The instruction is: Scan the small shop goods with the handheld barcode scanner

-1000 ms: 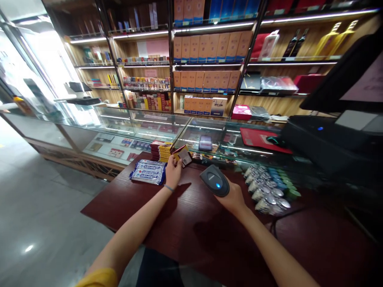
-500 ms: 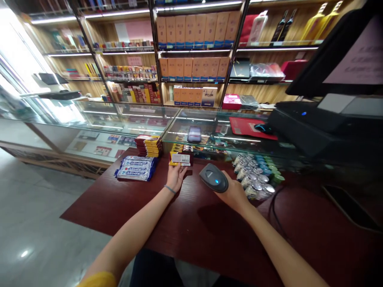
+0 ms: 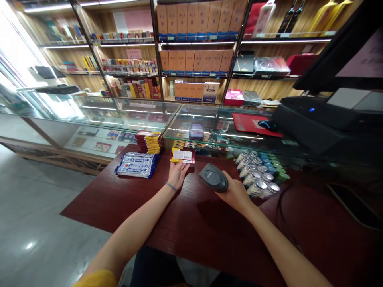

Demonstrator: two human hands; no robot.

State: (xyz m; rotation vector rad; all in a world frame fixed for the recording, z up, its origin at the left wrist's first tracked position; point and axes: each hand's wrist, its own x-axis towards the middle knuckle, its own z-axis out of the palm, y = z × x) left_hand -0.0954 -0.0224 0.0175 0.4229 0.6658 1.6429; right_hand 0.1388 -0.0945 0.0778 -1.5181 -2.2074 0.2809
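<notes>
My left hand (image 3: 177, 174) grips the near edge of a flat red-and-yellow packet (image 3: 183, 155), whose white barcode label faces up. In my right hand (image 3: 235, 190) is a dark grey barcode scanner (image 3: 214, 177), its head pointing left toward the packet but apart from it. A stack of similar red-and-yellow packets (image 3: 149, 142) stands beyond and to the left of my left hand. Nearer the table's left side lie several blue-and-white wrapped packs (image 3: 137, 165) side by side. Rows of small cans (image 3: 257, 187) with silver, blue and green tones stand right of the scanner.
The dark red wooden table (image 3: 191, 223) meets a glass display counter (image 3: 143, 113) at the back. A black point-of-sale machine (image 3: 317, 123) stands at right, near a phone (image 3: 356, 205) and a black cable (image 3: 281, 215). A mouse (image 3: 266, 125) rests on a red mat (image 3: 243, 122).
The packet in my left hand has tilted a little, showing more of its top face. The scanner's blue light has gone out. The view has shifted slightly.
</notes>
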